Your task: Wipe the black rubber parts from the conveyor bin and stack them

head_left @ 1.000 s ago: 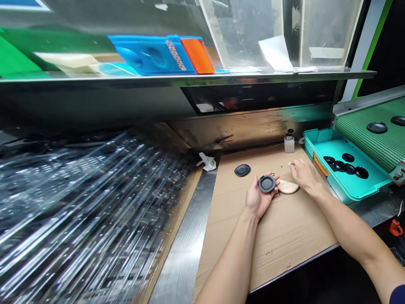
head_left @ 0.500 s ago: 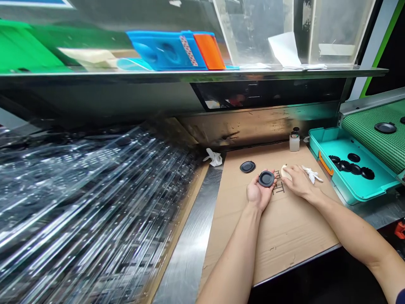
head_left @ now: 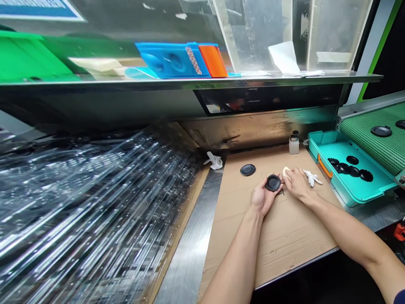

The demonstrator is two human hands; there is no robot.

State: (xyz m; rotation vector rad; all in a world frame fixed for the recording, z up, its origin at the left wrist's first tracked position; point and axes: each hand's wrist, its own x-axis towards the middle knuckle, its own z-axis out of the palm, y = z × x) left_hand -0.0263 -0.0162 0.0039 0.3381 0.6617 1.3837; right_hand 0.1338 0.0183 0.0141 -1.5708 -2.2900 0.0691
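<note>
A round black part [head_left: 273,183] is held face up in my left hand [head_left: 263,197], over the cardboard sheet [head_left: 284,236]. Close beside it, my right hand [head_left: 297,183] grips a cream-coloured pad [head_left: 286,172] with its fingers; the fingertips are near the part's right edge. Another black part [head_left: 247,169] lies on the cardboard to the left. A crumpled white cloth [head_left: 313,177] rests just right of my right hand. Further back stands a small bottle [head_left: 294,145] with a dark top.
A turquoise tray [head_left: 351,195] with several black parts is at the right, beside a green conveyor [head_left: 373,120] carrying black parts. Stacked clear plastic trays [head_left: 95,219] fill the left. A metal shelf [head_left: 196,83] crosses above, and a white glove [head_left: 214,161] lies behind.
My left hand has moved slightly right with the black part, closer to my right hand. The part is tilted a little more. The camera view has shifted slightly.
</note>
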